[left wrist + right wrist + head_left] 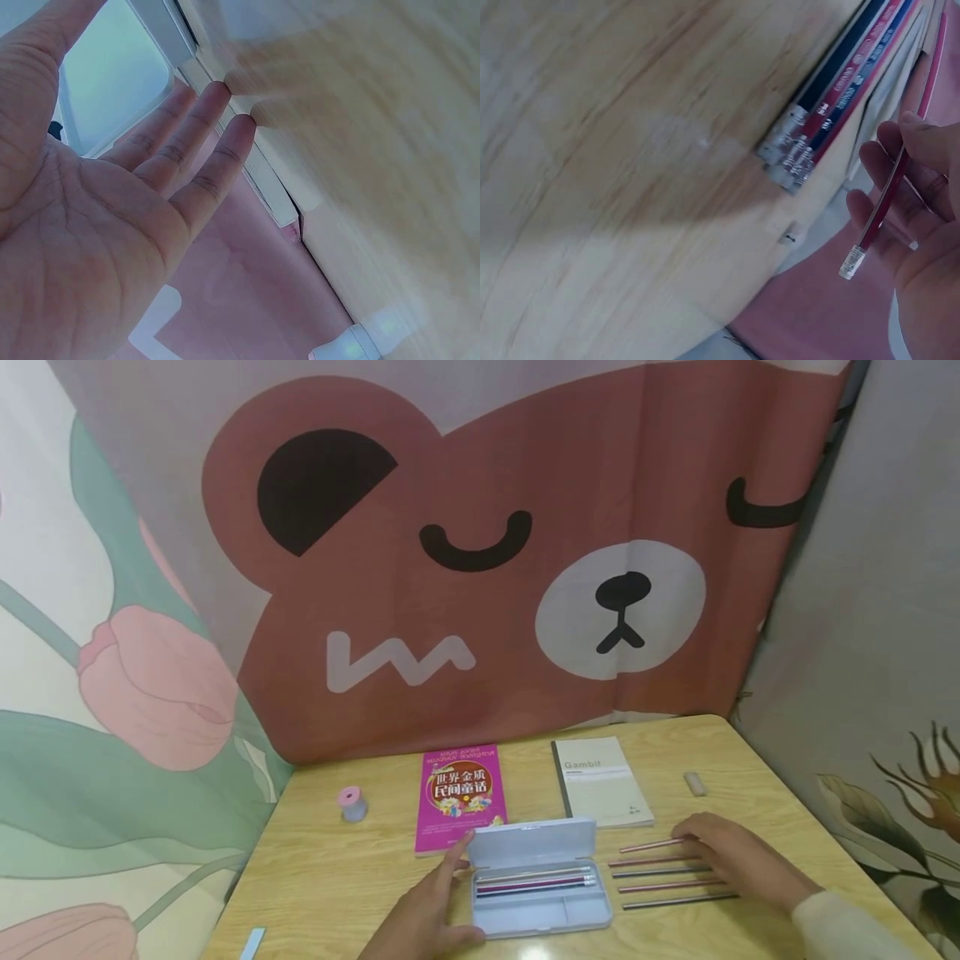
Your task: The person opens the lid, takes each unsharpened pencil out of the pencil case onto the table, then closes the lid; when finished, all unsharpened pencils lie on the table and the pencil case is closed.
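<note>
An open white pencil case (525,917) holds several pencils (532,882) in its upper compartment, its lid (532,845) tipped back. My left hand (427,906) is at the case's left side, thumb by the near corner and fingers extended along the lid's edge. In the left wrist view those fingers (202,161) reach toward the tabletop. My right hand (731,858) pinches a red pencil (885,195) between thumb and fingers, its silver-capped end sticking out past the palm. Beneath that hand, several more pencils (832,97) lie roughly parallel on the table.
Behind the case lie a pink book (461,797) and a pale notebook (603,785). A small eraser (694,784) is at the back right of the table (322,877). To the left are a pink-topped small cylinder (352,804) and a light blue strip (253,943).
</note>
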Available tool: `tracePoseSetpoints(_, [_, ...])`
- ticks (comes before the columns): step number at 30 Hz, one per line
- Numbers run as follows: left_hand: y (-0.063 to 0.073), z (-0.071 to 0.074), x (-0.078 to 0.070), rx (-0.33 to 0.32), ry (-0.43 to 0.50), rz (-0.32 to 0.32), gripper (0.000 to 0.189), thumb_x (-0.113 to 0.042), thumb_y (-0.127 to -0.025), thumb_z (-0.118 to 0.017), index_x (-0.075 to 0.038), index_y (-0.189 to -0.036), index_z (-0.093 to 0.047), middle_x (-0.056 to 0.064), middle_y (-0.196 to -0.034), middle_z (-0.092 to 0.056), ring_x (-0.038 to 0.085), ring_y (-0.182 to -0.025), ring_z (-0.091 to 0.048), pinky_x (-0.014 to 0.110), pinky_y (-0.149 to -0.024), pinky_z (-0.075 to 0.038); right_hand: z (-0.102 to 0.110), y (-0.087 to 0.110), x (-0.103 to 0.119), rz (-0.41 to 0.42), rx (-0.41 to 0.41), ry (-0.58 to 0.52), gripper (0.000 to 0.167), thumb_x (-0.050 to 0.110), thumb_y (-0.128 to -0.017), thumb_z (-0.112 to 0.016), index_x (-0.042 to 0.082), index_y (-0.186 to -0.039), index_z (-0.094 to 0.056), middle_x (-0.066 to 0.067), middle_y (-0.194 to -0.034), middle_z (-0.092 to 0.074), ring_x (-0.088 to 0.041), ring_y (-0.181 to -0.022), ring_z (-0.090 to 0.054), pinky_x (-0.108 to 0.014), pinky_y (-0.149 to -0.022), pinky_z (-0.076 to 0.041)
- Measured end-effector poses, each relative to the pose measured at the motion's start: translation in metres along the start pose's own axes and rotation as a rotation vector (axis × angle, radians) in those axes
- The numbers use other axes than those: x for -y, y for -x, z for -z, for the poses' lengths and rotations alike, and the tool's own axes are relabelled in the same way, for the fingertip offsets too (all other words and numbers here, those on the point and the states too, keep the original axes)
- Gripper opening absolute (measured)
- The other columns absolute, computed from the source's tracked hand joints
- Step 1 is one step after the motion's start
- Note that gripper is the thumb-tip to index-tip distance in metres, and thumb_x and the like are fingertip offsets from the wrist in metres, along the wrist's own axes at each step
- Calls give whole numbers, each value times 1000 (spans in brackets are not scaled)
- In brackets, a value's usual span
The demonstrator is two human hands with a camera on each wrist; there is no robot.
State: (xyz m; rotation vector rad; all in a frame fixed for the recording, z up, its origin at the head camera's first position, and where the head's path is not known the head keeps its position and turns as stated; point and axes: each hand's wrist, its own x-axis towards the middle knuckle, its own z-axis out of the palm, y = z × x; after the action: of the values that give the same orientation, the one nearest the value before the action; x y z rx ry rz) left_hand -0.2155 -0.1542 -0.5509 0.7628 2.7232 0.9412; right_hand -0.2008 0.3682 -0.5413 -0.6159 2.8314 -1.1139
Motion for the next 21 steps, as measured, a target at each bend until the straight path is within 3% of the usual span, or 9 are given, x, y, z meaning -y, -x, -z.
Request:
tracePoseSetpoints(3, [0,0,0,2,-1,0,134,-52,-84,-95,-47,-176,1,1,-154,-67,32,-140,-66,61,-114,-57,-5,-7,-7,162,-125,339,29,4,-101,-78,24,-123,-75,11,-119,-73,-3,-106,-67,-29,-85,-63])
tracePoseSetpoints(10, [-2,0,-1,3,-5,2,135,-52,-84,-96,-46,-177,2,0,-153,-68,31,-140,-66,61,-115,-56,-14,-23,-8,120,-88,391,25,11,-98,-82,26,-118,-78,15,-112,-73,-5,-101,-66,-37,-88,-63])
tracePoseSetpoints(16, [-3,-2,-1,-1,-11,15,135,-52,-83,-96,-48,-176,3,-2,-154,-67,29,-140,-66,60,-117,-55,-19,-30,-11,200,-92,406,26,10,-93,-87,26,-113,-80,17,-106,-70,-2,-95,-64,-33,-82,-63])
tracePoseSetpoints(21, [-3,-1,-2,-5,-10,13,135,-51,-83,-96,-48,-176,2,-1,-153,-68,28,-141,-66,59,-117,-55,-19,-32,-13,190,-70,405,23,8,-94,-86,25,-108,-81,17,-104,-69,1,-94,-63,-29,-80,-63])
